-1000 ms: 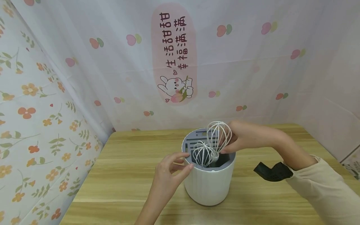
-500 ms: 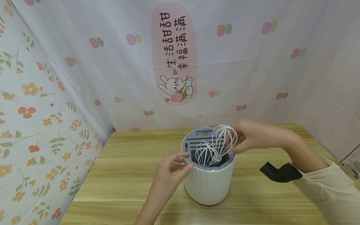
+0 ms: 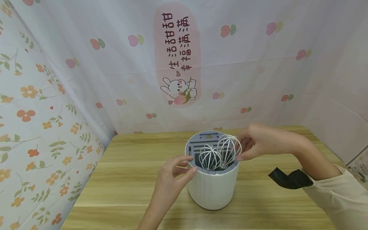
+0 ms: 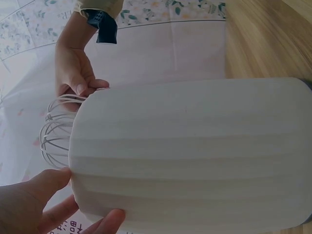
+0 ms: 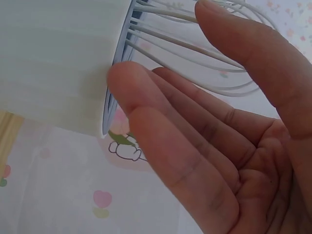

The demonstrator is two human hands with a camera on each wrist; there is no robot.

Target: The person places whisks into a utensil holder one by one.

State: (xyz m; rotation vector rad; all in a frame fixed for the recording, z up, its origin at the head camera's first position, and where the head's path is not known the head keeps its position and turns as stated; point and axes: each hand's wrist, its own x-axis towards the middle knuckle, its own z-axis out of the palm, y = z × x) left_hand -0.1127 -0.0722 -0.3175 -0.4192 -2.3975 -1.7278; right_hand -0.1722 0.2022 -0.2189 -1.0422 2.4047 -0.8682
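Note:
A white round utensil holder (image 3: pixel 212 191) with a grey slotted top insert (image 3: pixel 202 137) stands upright on the table. Two white balloon whisks stand in its large opening, handles hidden inside: a smaller whisk (image 3: pixel 210 157) on the left and a larger whisk (image 3: pixel 229 147) on the right. My left hand (image 3: pixel 172 175) holds the holder by its left side, thumb and fingertips at the rim. At the right rim is my right hand (image 3: pixel 260 142), its fingers relaxed around no object. In the right wrist view its thumb (image 5: pixel 253 53) overlaps the whisk wires, and a fingertip meets the rim.
The wood-grain table (image 3: pixel 129 179) reaches around the holder on all sides. Behind it hangs a printed white curtain (image 3: pixel 253 70), and a floral cloth (image 3: pixel 37 127) hangs at the left. A black strap (image 3: pixel 290 179) sits by the right sleeve.
The larger whisk has sunk lower into the holder and shifted right. My right hand has let go of it and drawn off to the right. My left hand stays at the rim.

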